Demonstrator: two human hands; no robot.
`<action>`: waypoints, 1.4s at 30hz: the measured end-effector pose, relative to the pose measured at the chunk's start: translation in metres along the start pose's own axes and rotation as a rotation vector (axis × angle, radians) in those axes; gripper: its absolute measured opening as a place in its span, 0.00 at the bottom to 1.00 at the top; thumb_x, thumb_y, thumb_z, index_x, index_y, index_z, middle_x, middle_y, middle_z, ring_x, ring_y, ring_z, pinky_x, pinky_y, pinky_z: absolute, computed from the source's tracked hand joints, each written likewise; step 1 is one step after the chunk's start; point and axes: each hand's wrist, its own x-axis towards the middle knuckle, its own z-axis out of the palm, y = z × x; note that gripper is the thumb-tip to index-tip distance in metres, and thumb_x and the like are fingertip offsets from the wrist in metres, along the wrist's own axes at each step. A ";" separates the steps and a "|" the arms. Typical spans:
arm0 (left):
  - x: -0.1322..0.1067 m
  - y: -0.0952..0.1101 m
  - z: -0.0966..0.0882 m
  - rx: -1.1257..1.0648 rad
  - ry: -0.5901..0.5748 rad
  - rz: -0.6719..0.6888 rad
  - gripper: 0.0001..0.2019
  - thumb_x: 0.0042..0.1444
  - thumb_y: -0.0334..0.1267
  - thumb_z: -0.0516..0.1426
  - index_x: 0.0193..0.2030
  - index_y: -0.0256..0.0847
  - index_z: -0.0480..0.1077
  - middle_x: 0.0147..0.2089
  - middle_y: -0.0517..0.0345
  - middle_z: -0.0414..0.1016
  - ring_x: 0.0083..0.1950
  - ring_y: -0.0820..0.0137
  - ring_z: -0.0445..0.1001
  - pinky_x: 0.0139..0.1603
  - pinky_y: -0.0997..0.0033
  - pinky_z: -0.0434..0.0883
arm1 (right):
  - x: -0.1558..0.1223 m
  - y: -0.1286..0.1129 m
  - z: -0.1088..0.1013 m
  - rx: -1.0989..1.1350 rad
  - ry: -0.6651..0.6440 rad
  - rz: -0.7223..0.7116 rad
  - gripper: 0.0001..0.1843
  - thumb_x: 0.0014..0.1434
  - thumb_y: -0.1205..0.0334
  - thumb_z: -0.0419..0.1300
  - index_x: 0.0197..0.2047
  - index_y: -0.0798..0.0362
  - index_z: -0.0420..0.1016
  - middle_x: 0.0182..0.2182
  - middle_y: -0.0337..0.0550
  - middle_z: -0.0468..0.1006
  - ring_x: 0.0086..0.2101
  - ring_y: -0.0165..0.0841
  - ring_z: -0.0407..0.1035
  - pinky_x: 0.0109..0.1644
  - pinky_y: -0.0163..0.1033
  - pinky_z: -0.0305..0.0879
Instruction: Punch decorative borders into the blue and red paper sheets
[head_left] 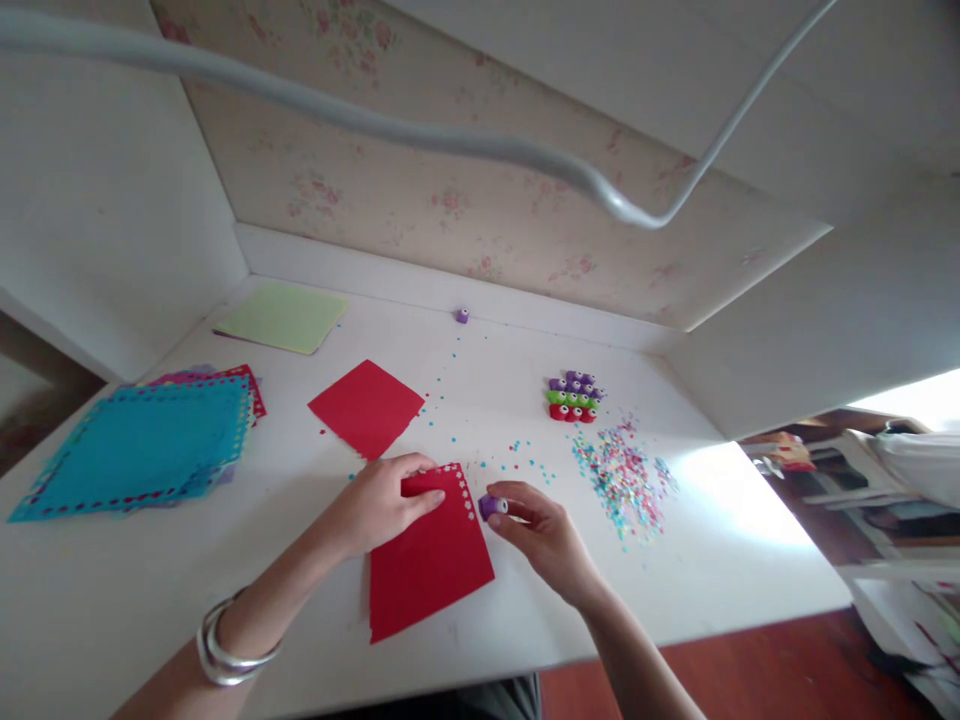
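A red sheet of paper [431, 565] lies in front of me, with small punched holes along its upper edge and the top of its right edge. My left hand [384, 503] grips the sheet at its upper left, thumb on top and fingers curled at the far edge. In my right hand [546, 535] a small purple paper punch [493, 506] is held between thumb and fingers. The punch is right at the sheet's right edge; whether paper sits in its slot I cannot tell. Behind the left hand lies another red sheet [366, 405], turned like a diamond.
Several purple, green and red punches [574, 398] stand grouped at right, beside a heap of colored confetti [626, 475]. One purple punch [462, 316] stands near the back wall. Blue punched sheets [142, 440] are stacked left, pale green paper [283, 316] behind them. A white cable [450, 135] hangs across above.
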 end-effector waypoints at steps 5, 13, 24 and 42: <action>-0.001 0.001 0.002 0.004 0.018 0.006 0.13 0.57 0.43 0.58 0.47 0.45 0.74 0.50 0.55 0.79 0.51 0.62 0.77 0.52 0.64 0.72 | 0.000 -0.005 0.005 -0.053 -0.012 -0.008 0.15 0.55 0.53 0.67 0.45 0.46 0.79 0.48 0.45 0.75 0.43 0.37 0.74 0.44 0.41 0.76; -0.002 0.002 0.000 -0.016 0.023 0.006 0.13 0.57 0.43 0.58 0.47 0.45 0.74 0.49 0.56 0.80 0.50 0.62 0.77 0.52 0.64 0.72 | 0.003 -0.009 0.007 -0.109 -0.032 -0.014 0.14 0.55 0.53 0.66 0.45 0.44 0.79 0.49 0.45 0.75 0.44 0.38 0.73 0.42 0.40 0.77; -0.002 0.003 0.000 -0.065 0.008 0.005 0.12 0.59 0.44 0.56 0.45 0.45 0.76 0.46 0.58 0.81 0.47 0.64 0.78 0.48 0.68 0.71 | -0.001 -0.005 0.013 -0.077 -0.049 -0.078 0.12 0.55 0.56 0.67 0.44 0.43 0.80 0.49 0.44 0.74 0.46 0.39 0.73 0.44 0.42 0.78; 0.002 -0.010 0.017 0.111 0.051 0.031 0.12 0.61 0.42 0.54 0.47 0.45 0.74 0.46 0.55 0.81 0.47 0.63 0.79 0.47 0.64 0.72 | -0.008 -0.007 0.017 -0.510 -0.114 -0.176 0.14 0.59 0.60 0.64 0.49 0.46 0.78 0.49 0.47 0.75 0.39 0.35 0.73 0.30 0.34 0.73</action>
